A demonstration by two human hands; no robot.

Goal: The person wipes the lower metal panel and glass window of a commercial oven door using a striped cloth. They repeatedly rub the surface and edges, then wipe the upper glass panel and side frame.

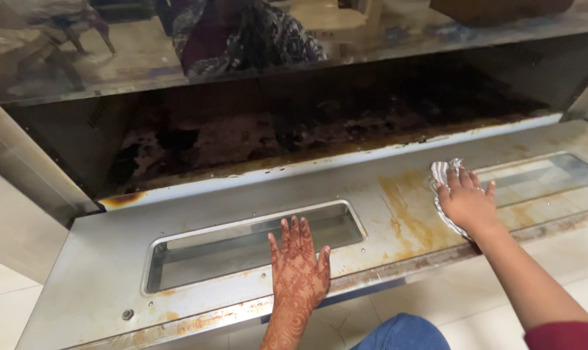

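Observation:
A large oven door (371,194) of stained steel lies folded down flat in front of me. My left hand (298,266), covered in henna patterns, rests flat on the door at the near edge of the left glass window (242,243). My right hand (465,202) presses a white striped cloth (441,174) onto the metal between the two windows, beside rusty orange streaks (401,207). The fingers are spread over the cloth, which shows above and below the palm.
Behind the door gapes the dark, burnt oven cavity (294,129). A second glass window (540,175) sits at the door's right end. A shiny steel top (145,58) reflects the room. Pale floor tiles (9,304) lie around, and my blue-clad knee (404,334) shows below.

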